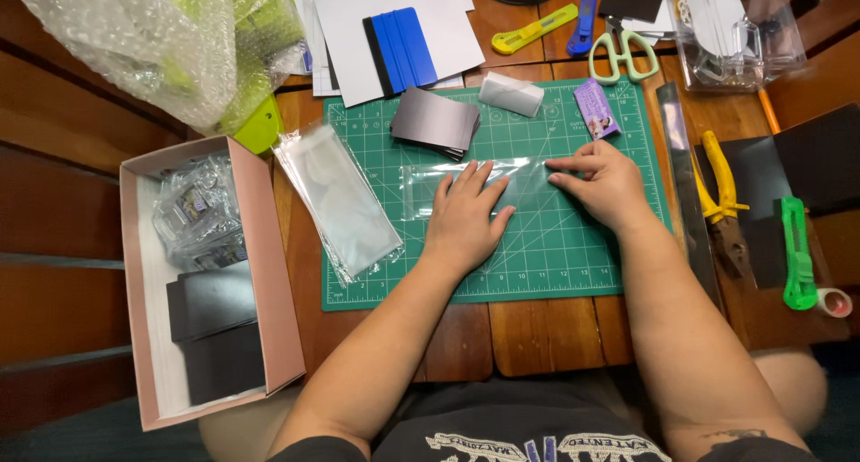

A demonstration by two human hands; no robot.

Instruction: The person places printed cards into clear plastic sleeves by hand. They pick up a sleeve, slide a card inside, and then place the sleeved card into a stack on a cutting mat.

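A clear plastic sleeve (430, 186) lies flat on the green cutting mat (555, 256). My left hand (466, 218) presses palm-down on the sleeve's middle, fingers spread. My right hand (605, 183) rests at the sleeve's right end, fingertips pinching or pressing its edge. A stack of dark cards (434, 122) sits on the mat just beyond the sleeve. A pile of clear sleeves (336, 198) lies at the mat's left edge.
A pink open box (269, 247) with black cards and wrapped items stands left. Bubble wrap (134, 41) is at the back left. A blue squeegee (403, 50), scissors (620, 55), metal ruler (685, 184), yellow pliers (721, 202) and green knife (795, 252) surround the mat.
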